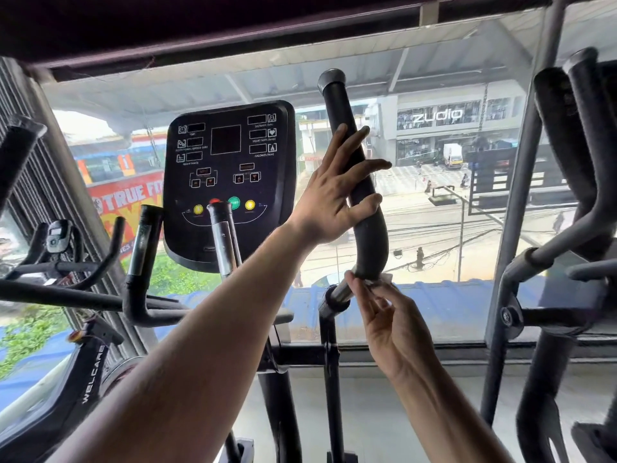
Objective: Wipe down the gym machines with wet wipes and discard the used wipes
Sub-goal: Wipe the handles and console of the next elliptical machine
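Observation:
An elliptical machine stands in front of me, with a black console (228, 182) and a tall black foam-covered right handle (370, 235). My left hand (334, 195) rests flat on the middle of that handle, fingers spread and nearly straight. My right hand (387, 315) is lower, at the bottom of the foam grip where the bare metal tube (342, 290) begins. It pinches a small white wet wipe (379, 280) against the underside of the handle. Most of the wipe is hidden behind the fingers.
A short metal handle (222, 235) rises below the console, and the left foam handle (143, 259) stands beside it. An exercise bike (60, 262) is at the left. Another machine's black handles (574, 155) stand at the right. A large window (434, 195) is right behind.

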{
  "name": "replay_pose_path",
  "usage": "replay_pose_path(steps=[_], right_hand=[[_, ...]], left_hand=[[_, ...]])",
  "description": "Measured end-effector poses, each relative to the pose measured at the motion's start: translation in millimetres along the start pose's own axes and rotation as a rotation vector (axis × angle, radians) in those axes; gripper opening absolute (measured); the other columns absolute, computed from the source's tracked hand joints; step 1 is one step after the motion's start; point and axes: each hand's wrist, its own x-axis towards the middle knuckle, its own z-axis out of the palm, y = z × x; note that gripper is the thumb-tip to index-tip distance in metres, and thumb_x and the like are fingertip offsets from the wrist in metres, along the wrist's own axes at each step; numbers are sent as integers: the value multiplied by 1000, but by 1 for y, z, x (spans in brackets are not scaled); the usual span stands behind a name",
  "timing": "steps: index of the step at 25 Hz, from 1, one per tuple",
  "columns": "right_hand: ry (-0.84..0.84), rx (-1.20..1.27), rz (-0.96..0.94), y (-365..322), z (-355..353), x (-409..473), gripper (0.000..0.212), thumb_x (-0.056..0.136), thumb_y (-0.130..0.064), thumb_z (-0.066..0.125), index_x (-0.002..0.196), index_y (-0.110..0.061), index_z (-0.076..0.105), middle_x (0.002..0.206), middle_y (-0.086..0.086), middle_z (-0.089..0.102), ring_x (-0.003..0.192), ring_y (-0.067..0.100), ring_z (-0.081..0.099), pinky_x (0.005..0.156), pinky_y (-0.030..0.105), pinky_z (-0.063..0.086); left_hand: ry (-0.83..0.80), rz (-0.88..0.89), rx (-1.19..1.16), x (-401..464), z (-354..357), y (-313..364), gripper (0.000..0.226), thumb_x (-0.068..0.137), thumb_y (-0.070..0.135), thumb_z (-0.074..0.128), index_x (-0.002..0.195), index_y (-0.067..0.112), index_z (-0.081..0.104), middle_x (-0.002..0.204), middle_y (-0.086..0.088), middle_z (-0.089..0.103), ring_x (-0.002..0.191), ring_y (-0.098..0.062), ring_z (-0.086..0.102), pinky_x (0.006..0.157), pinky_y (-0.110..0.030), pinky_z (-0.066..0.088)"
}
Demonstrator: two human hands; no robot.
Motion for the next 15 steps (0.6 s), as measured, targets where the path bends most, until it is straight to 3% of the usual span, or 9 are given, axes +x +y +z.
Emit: replay_pose_path(steps=[3, 8, 10, 15], right_hand=[[-26, -18, -32, -6, 10, -12, 23, 79, 10, 60, 102, 8, 60, 111, 32, 70, 111, 42, 69, 86, 35, 61], [-93, -148, -133, -14, 4, -18, 8, 85, 10, 58, 90, 4, 58, 86, 16, 71, 101, 34, 73, 85, 33, 62], [-95, -276, -202, -21, -9, -18, 7, 91, 9, 55, 91, 2, 57, 79, 10, 67, 92, 28, 74, 83, 32, 61], [57, -721, -250, -33, -48, 2, 11, 96, -11, 65, 105, -8, 71, 86, 11, 70, 76, 22, 71, 62, 30, 57]], left_hand=[[-6, -15, 11, 0, -3, 2, 60, 94, 61, 45, 143, 29, 60, 172, -3, 18, 161, -23, -7, 125, -46, 10], [-10, -24, 20, -4, -5, 7, 60, 96, 60, 43, 144, 27, 58, 172, -4, 17, 161, -23, -6, 126, -53, 14], [0, -42, 20, -9, -5, 12, 58, 98, 57, 42, 145, 26, 57, 173, -4, 15, 161, -22, -7, 127, -52, 14], [-16, -154, 65, -37, -2, 36, 49, 110, 44, 41, 157, 31, 43, 175, 2, 0, 160, -16, -9, 127, -59, 15]])
